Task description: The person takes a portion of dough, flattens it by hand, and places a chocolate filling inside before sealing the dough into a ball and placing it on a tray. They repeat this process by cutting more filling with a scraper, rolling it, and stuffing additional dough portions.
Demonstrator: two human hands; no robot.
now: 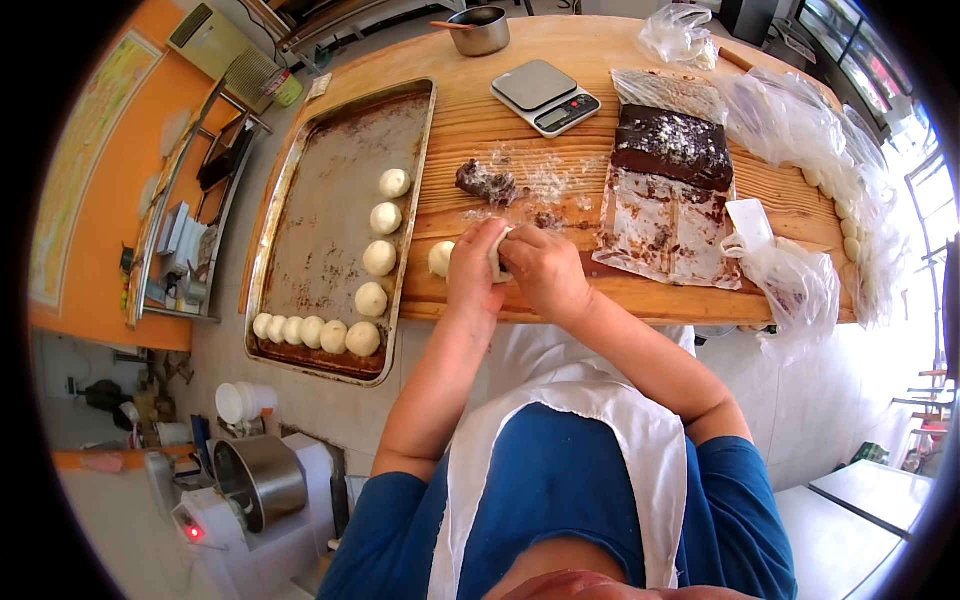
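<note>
Between my two hands is a piece of pale dough [498,259] with dark filling showing at its opening. My left hand [476,259] cups it from the left, and the fingers of my right hand [546,266] pinch at its edge. A pale dough ball [440,259] rests on the wooden table just left of my left hand. Beyond my hands lies a floured lump of dark filling [484,182]. At the left, a metal baking tray [330,172] carries several round dough balls [379,257] along its near and right sides.
A digital kitchen scale [546,97] stands behind the filling. To the right, a dark floured block [673,148] sits on plastic sheeting [667,232]. Plastic bags [802,120] partly cover small dough pieces [850,229]. A steel saucepan [480,34] stands at the table's far edge.
</note>
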